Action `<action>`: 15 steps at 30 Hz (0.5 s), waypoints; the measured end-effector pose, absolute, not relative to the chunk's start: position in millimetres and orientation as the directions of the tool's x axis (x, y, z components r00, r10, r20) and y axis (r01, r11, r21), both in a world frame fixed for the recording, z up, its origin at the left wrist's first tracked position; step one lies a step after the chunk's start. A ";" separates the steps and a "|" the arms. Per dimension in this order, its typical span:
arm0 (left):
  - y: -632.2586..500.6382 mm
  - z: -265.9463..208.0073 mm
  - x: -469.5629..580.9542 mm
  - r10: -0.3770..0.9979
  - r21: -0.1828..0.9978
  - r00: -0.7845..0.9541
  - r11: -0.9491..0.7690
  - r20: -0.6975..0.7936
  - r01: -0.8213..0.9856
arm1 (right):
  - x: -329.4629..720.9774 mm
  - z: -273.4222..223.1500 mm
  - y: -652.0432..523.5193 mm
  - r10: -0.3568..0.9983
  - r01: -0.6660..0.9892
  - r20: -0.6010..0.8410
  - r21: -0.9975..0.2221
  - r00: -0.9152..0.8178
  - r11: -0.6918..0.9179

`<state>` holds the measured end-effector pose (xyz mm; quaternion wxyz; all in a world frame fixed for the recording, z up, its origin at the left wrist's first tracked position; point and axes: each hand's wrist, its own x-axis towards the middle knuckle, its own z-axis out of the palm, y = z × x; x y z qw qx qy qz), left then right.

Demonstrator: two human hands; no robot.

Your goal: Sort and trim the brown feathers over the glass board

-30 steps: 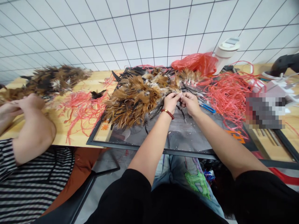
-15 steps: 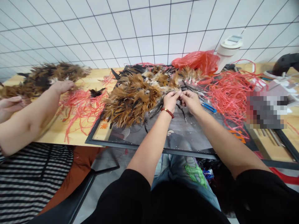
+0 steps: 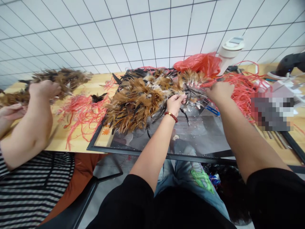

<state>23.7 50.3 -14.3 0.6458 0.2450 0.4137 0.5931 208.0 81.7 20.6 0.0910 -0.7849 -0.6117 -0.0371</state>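
My left hand (image 3: 175,103), with a dark red bead bracelet (image 3: 171,116) at its wrist, is closed in a pinch at the right edge of a large bunch of brown feathers (image 3: 138,101). What sits between its fingertips is too small to make out. Thin black feathers (image 3: 195,91) lie just right of those fingers. Apart from it, my right hand (image 3: 221,91) is over the left side of a heap of red plastic string (image 3: 245,84); its back faces me and its fingers are mostly hidden. A blue cutter (image 3: 213,110) lies below the right hand.
A black-framed board (image 3: 152,143) lies under the feathers. Behind are a red plastic bag (image 3: 200,63) and a white cup (image 3: 230,54). At left, a co-worker's hands (image 3: 45,89) are at another feather bunch (image 3: 73,79), near more red string (image 3: 82,109).
My right hand has moved away from my left, rightward and up to the red string. My left hand keeps its pinch in place. The co-worker's far hand has shifted left.
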 end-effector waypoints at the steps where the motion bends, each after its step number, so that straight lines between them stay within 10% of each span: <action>1: 50.1 -14.2 23.7 0.969 0.807 -0.045 0.178 -0.245 -0.563 | 205.5 19.7 86.3 0.959 0.969 0.144 -0.084 0.243 -0.233; 6: 49.4 -15.0 23.3 0.962 0.790 -0.046 0.193 -0.269 -0.582 | 210.0 28.5 99.6 0.953 0.947 0.053 -0.139 0.299 -0.290; 15: 51.2 -18.0 23.9 0.973 0.810 -0.034 0.171 -0.228 -0.560 | 226.8 68.1 66.5 0.948 0.574 0.072 -0.809 0.310 -0.126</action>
